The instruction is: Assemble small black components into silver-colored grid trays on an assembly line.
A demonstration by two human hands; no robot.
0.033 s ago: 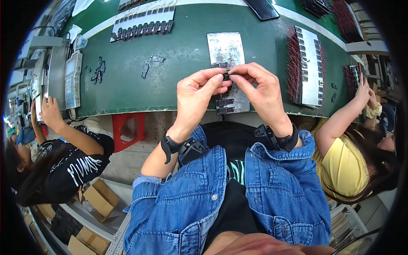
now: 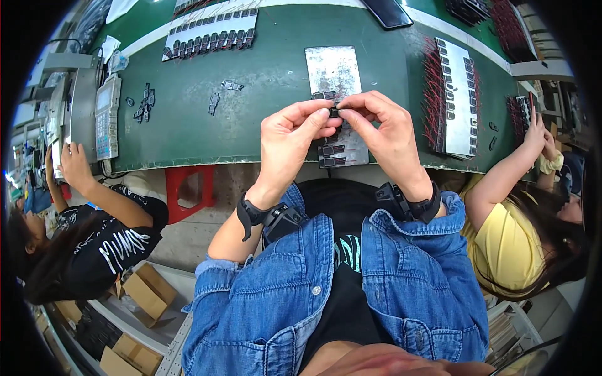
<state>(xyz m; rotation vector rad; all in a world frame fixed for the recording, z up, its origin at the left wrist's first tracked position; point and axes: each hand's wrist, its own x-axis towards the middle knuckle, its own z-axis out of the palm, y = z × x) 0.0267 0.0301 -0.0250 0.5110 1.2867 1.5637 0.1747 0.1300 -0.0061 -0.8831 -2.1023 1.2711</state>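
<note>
My left hand [image 2: 290, 133] and my right hand [image 2: 387, 136] meet over a metal plate [image 2: 333, 67]. Between their pinched fingertips is a small black boxy part [image 2: 334, 113], partly covered by the fingers. Directly beneath, black rectangular parts with thin wires [image 2: 331, 150] lie on the lower half of the plate; my hands hide some of them. A black strap with a dark device sits on each of my wrists.
Loose black parts [image 2: 145, 105] lie on the green table [image 2: 276, 69] to the left. White boards [image 2: 461, 100] with rows of red-wired parts lie right and far left. A phone [image 2: 387, 12] rests at the back. People work on both sides; a red stool [image 2: 182, 195] stands below.
</note>
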